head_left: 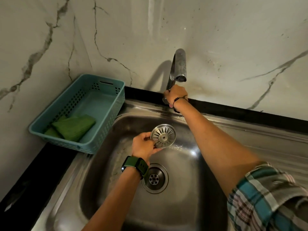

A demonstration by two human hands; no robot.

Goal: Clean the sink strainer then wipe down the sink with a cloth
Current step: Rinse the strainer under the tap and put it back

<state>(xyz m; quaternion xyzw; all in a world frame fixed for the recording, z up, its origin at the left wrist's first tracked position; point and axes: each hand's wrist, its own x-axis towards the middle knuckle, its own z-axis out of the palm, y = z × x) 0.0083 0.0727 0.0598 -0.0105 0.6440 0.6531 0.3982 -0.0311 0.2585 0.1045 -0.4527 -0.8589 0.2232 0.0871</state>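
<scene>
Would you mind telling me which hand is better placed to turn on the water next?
Right: the right hand already grips the faucet base, while the left hand holds the strainer.

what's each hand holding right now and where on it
The left hand pinches the sink strainer by its left rim, above the sink basin. The right hand grips the base of the tap, probably its handle, which the hand hides.

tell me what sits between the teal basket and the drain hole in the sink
In the head view, the left hand, holding the strainer, and its watch-strapped wrist cross that stretch above the sink basin.
</scene>
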